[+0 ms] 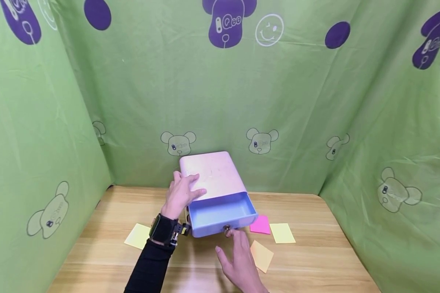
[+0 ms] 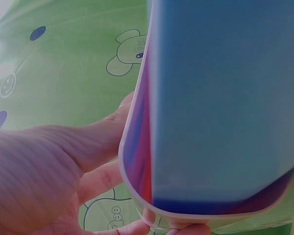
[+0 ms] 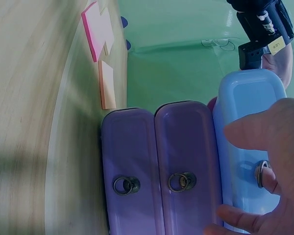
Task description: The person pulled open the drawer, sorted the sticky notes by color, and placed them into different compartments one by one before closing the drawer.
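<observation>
A drawer cabinet [image 1: 212, 173] with a pale pink shell stands at the back of the table, its blue top drawer [image 1: 221, 211] pulled out and showing a bare floor. My left hand [image 1: 181, 193] rests over the cabinet's upper left edge, two digits lying on the top. In the left wrist view the thumb stretches along the shell [image 2: 129, 188] and other fingers touch its side. At the drawer front, my right hand [image 1: 238, 256] hooks a finger through the metal ring pull [image 3: 259, 172]. Its thumb and other fingers spread around the blue front.
Two purple drawers [image 3: 132, 166] below are closed, each with a ring pull. Pink [image 1: 260, 224], yellow [image 1: 282, 233] and orange [image 1: 262, 256] sticky notes lie right of the cabinet. Another yellow note [image 1: 137, 236] lies left. Green cloth [image 1: 220, 89] walls surround the table.
</observation>
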`<action>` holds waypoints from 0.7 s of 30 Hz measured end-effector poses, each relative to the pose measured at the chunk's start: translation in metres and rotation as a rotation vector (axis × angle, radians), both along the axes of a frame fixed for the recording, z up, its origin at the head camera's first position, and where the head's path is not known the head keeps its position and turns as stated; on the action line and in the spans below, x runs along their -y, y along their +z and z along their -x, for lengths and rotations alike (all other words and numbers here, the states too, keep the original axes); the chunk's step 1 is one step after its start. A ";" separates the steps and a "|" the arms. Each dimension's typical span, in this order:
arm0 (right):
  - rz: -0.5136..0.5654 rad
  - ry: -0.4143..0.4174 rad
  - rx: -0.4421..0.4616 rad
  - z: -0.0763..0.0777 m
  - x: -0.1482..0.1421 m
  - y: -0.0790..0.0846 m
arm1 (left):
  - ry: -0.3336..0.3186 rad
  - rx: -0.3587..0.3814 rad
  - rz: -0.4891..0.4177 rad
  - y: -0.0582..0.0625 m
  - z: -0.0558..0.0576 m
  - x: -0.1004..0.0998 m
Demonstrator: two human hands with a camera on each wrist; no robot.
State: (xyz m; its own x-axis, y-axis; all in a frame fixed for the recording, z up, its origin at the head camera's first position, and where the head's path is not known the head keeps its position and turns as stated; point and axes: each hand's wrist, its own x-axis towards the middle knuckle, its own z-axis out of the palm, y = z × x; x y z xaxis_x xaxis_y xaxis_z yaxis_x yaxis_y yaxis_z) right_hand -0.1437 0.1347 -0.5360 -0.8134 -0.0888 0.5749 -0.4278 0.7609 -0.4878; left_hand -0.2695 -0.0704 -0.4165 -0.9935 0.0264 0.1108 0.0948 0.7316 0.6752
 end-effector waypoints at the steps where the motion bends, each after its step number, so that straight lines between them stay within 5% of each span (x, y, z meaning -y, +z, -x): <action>1: 0.002 0.000 -0.001 0.000 0.000 0.000 | -0.001 0.000 -0.001 0.000 0.000 0.000; 21: -0.003 -0.001 0.007 -0.007 -0.001 0.003 | 0.003 -0.009 -0.006 0.000 -0.001 -0.002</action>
